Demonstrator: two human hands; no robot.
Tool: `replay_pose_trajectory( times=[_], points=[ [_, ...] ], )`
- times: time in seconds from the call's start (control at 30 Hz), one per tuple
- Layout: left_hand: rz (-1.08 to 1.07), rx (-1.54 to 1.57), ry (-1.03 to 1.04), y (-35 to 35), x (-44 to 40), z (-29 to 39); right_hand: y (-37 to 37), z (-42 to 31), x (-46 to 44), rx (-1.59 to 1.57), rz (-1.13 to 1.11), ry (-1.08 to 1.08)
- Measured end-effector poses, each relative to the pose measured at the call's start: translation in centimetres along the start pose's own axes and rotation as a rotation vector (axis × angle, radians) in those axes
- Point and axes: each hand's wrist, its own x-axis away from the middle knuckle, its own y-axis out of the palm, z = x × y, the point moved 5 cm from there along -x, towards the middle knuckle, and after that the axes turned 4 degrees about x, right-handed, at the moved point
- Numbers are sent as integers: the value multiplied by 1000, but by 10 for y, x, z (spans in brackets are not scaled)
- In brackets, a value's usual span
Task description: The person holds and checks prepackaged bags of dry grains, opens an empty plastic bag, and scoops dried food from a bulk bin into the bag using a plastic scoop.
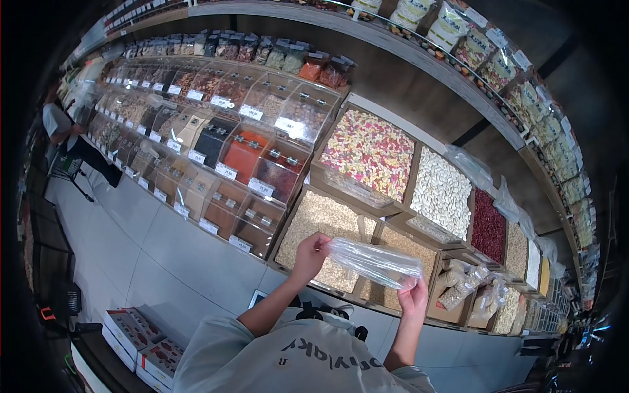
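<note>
A clear plastic bag (375,261) is stretched sideways in front of my body, long and wrinkled. My left hand (312,253) pinches its left end, and my right hand (412,295) grips the right end from below. Under and behind the bag lies a wooden bin of pale oat-like flakes (311,229). To its right, partly covered by the bag, is a bin of tan grain (400,245). Neither hand touches the bins.
Behind stand bins of pink-and-yellow pieces (369,152), white beans (440,190) and dark red beans (488,223). Clear-lidded dispensers (242,154) line the left. Bagged goods (452,285) sit right. Boxes (141,340) stand lower left. Another person (62,124) is far left.
</note>
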Motion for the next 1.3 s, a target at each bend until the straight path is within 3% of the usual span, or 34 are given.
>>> replay_pose_trajectory(
  times=[0.07, 0.1, 0.17, 0.37, 0.53, 0.6, 0.63, 0.7, 0.77, 0.83, 0.9, 1.0, 1.03, 1.07, 1.1, 1.13, 1.17, 1.2, 1.3],
  points=[
    [-6, 499, -267, 2, 1, -26, 18, 6, 12, 245, -269, -79],
    [-6, 499, -269, 1, 0, -21, 23, 10, 15, 244, -268, -78],
    [50, 917, -524, 5, 2, -20, 29, 13, 16, 509, -162, -121],
    [51, 1200, -613, 14, 3, -4, 12, 21, 1, 954, -210, -78],
    [-129, 980, -540, 11, 6, 3, 15, 22, 9, 807, -160, 9],
    [-159, 874, -520, 11, 6, 6, 20, 19, 13, 559, -197, 82],
    [-249, 724, -470, 12, 6, 4, 18, 18, 10, 559, -196, 81],
    [-339, 574, -419, 13, 5, 3, 15, 22, 7, 221, -198, 216],
    [-560, 99, -419, 15, 7, 0, 16, 20, 7, 192, -131, 167],
    [-600, 79, -418, 18, 11, 14, 15, 18, 7, 162, -64, 118],
    [-640, 60, -415, 20, 12, 13, 12, 11, 6, -88, -89, 62],
    [-672, 55, -418, 14, 14, 1, -1, 4, 4, 24, -119, 66],
    [-590, 233, -507, 10, 14, 6, 17, 10, 12, 24, -119, 66],
    [-504, 411, -593, 7, 14, 8, 27, 13, 21, 165, 16, -22],
    [-505, 411, -594, 5, 13, 5, 33, 13, 28, 306, 153, -109],
    [-436, 620, -627, 3, 10, 0, 16, 7, 19, 306, 153, -109],
    [-362, 828, -656, 1, 7, -4, -1, 3, 3, 393, -104, -37],
    [-362, 828, -656, 2, 6, -1, 6, 7, 2, 477, -362, 36],
    [-247, 825, -687, 0, 4, 1, -6, 8, -4, 520, -304, 88]
  ],
)
